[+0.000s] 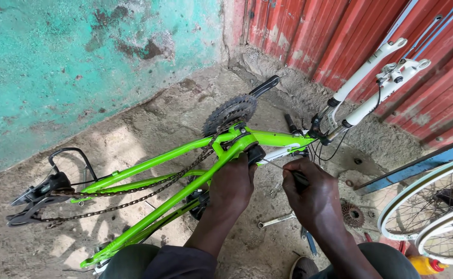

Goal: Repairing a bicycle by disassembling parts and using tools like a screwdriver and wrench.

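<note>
A green bike frame (149, 168) lies upside down on a concrete floor (149, 119), wheels off, in the corner between a teal wall (66, 62) and a red corrugated wall (335, 36). The left hand (231, 183) is wrapped around the frame at the bottom bracket (255, 153), fingers closed on the tube just beside the black bracket cup. The right hand (309, 194) is closed in a fist around the handle of a thin tool (275, 166), whose metal shaft points toward the bracket; whether the tip touches cannot be told. The chainrings (230, 113) stand above the bracket, with a black crank (264, 86) rising from them. A chain (133, 196) hangs slack along the stays to the rear derailleur (37, 199) at the left end. The white fork (376, 82) rises at the right, against the red wall. On the floor near the hands lie a spanner (275, 220) and a rusty sprocket cluster (351, 214). Two wheels (433, 206) stand at the right edge, well apart from the frame.
</note>
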